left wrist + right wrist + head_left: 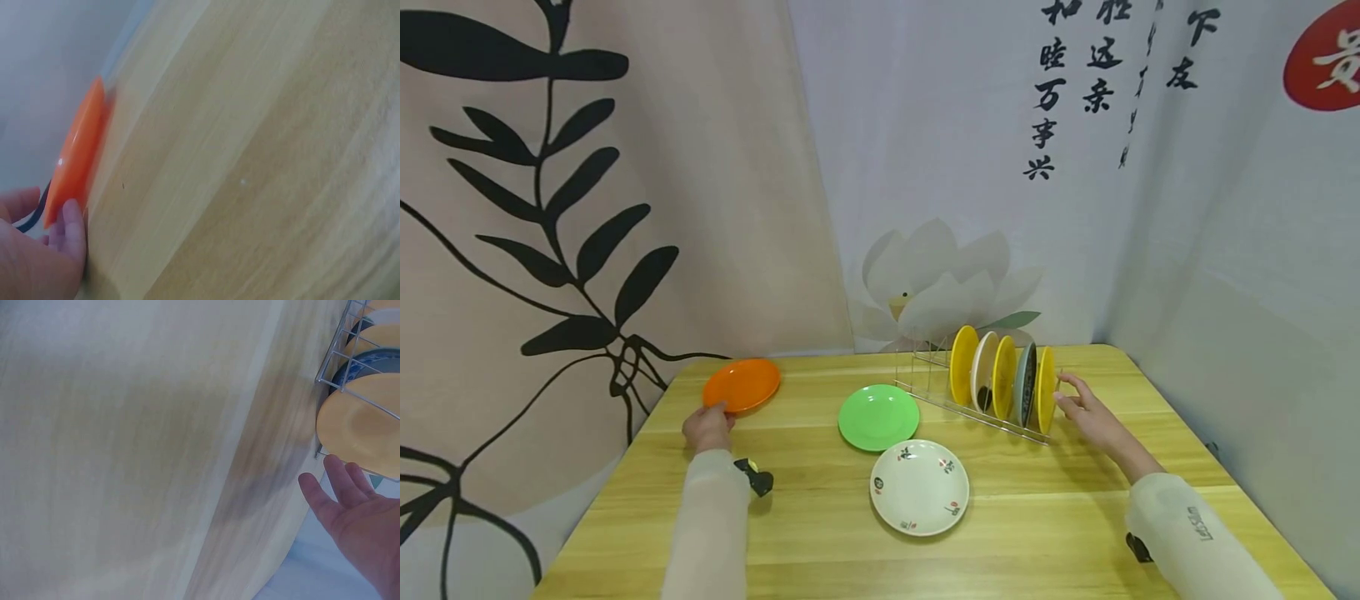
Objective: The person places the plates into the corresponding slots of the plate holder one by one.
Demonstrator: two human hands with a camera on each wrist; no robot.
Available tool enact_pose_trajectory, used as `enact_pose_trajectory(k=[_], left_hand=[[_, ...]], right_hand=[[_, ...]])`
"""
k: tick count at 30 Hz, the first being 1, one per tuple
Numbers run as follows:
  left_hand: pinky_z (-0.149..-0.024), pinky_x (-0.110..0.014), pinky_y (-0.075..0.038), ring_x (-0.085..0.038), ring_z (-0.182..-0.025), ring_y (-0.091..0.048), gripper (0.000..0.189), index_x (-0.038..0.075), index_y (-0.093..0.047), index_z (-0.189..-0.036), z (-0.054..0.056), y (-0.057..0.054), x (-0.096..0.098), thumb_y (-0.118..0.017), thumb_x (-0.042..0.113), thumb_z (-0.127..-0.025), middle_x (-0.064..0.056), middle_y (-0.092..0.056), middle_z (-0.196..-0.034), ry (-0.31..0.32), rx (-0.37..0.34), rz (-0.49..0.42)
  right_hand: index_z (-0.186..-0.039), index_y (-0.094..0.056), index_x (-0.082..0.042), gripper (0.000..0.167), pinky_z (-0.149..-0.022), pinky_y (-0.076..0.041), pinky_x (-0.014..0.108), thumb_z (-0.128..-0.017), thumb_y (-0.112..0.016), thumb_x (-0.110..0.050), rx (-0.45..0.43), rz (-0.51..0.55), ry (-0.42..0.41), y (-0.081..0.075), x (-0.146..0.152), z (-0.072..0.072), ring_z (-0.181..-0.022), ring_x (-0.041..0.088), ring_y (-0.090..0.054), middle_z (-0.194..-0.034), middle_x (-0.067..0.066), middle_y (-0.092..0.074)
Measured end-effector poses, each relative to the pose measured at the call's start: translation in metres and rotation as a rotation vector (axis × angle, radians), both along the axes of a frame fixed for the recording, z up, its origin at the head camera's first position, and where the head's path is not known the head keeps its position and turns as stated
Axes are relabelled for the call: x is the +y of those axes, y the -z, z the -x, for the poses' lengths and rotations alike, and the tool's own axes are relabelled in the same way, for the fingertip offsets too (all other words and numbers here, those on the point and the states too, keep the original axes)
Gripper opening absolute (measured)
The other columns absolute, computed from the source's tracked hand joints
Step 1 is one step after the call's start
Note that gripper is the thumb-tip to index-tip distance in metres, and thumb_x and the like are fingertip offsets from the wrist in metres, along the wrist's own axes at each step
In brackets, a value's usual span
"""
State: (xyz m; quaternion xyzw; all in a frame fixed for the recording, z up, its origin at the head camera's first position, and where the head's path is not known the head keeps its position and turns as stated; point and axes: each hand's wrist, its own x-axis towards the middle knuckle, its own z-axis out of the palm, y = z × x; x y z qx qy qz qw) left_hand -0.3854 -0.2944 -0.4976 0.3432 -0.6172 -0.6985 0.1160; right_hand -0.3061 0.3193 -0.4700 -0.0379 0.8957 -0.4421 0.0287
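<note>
At the table's left side my left hand [709, 429] holds the near rim of an orange plate [742, 385]. In the left wrist view the orange plate [78, 150] lies between the thumb and the fingers [73, 228]. My right hand [1093, 421] is beside the right end of a wire dish rack [981, 419], close to the outermost yellow plate [1046, 390]. Seen from the right wrist, the fingers [340, 481] are spread just off that yellow plate [362, 422] and grip nothing. The rack holds several upright plates, among them a white plate [983, 372] and a bluish patterned plate [1024, 385].
A green plate [878, 417] lies flat near the middle of the wooden table [820, 542]. In front of it is a white plate with small printed motifs [920, 487]. Printed curtains [737, 208] hang behind the table and along its sides.
</note>
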Motion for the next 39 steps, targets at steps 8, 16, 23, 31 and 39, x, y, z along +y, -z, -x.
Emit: enact_pose_trajectory(k=[8,16,23,31,39], left_hand=[[-0.089,-0.029,-0.05,-0.023,-0.101,-0.057,0.045,-0.003,-0.051,-0.14,0.005,-0.001,0.007,-0.055,0.005,-0.096,-0.015,-0.057,-0.123,0.001,-0.014,0.047],[-0.082,-0.027,-0.05,-0.016,-0.085,-0.053,0.023,0.002,-0.058,-0.117,0.008,-0.003,0.013,-0.056,0.002,-0.093,-0.004,-0.058,-0.098,-0.053,-0.03,0.047],[-0.079,-0.023,-0.046,-0.016,-0.088,-0.048,0.023,0.005,-0.057,-0.105,0.009,-0.006,0.019,-0.047,-0.007,-0.088,-0.004,-0.053,-0.102,-0.071,-0.023,0.01],[-0.079,-0.025,-0.049,-0.02,-0.091,-0.056,0.036,0.002,-0.058,-0.125,0.004,-0.012,0.02,-0.041,0.001,-0.092,-0.007,-0.055,-0.104,-0.056,-0.031,0.03],[-0.097,-0.035,-0.05,-0.025,-0.11,-0.052,0.049,-0.003,-0.045,-0.142,-0.004,-0.011,0.017,-0.042,0.004,-0.093,-0.013,-0.048,-0.13,0.01,0.006,-0.003]], right_hand=[[-0.157,-0.01,-0.006,0.065,-0.095,-0.041,0.068,-0.108,-0.034,-0.043,-0.016,0.005,0.002,0.0,0.0,0.0,-0.124,0.057,-0.043,-0.142,0.041,-0.035],[-0.157,-0.01,-0.007,0.064,-0.095,-0.041,0.068,-0.108,-0.034,-0.041,-0.015,0.0,0.008,0.0,-0.001,0.0,-0.123,0.057,-0.044,-0.141,0.041,-0.036],[-0.157,-0.009,-0.006,0.065,-0.095,-0.042,0.068,-0.108,-0.034,-0.041,-0.006,-0.009,0.003,0.001,0.0,0.0,-0.123,0.057,-0.045,-0.141,0.041,-0.036],[-0.156,-0.011,-0.005,0.063,-0.095,-0.042,0.067,-0.109,-0.034,-0.039,0.012,-0.009,0.007,0.001,-0.002,-0.001,-0.121,0.057,-0.046,-0.139,0.042,-0.038],[-0.157,-0.01,-0.006,0.065,-0.093,-0.043,0.068,-0.108,-0.033,-0.041,-0.005,-0.002,0.011,0.001,-0.002,-0.002,-0.122,0.058,-0.045,-0.141,0.042,-0.035]])
